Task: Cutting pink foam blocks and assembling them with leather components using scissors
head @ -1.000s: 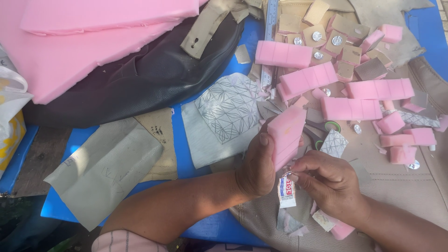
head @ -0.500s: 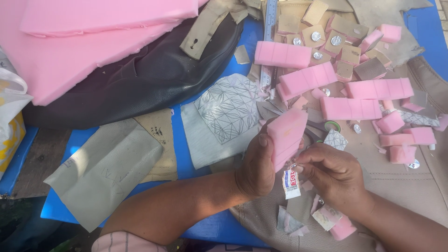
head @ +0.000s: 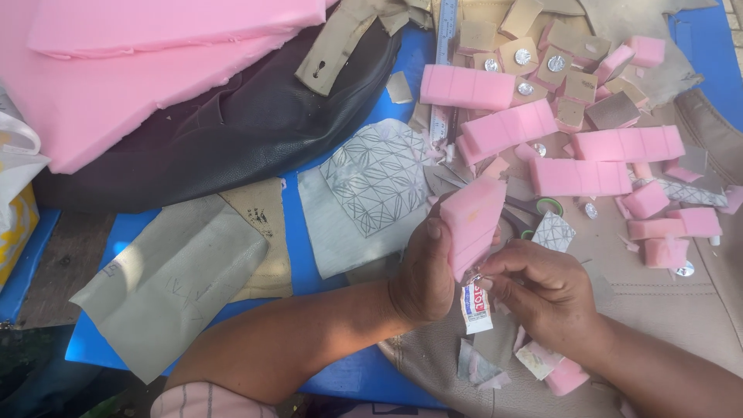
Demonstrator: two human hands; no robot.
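Left hand: I grasp a pink foam block, upright.
Right hand: I pinch a small glue tube at the block's lower edge.

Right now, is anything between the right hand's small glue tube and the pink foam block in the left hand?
Nothing visible. The left hand holds the pink foam block upright; the right hand pinches the small white glue tube directly at the block's lower edge.

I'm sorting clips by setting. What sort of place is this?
Probably a small craft or upholstery workbench: cut pink foam blocks and leather pieces cover a blue table, while the left hand holds a foam strip.
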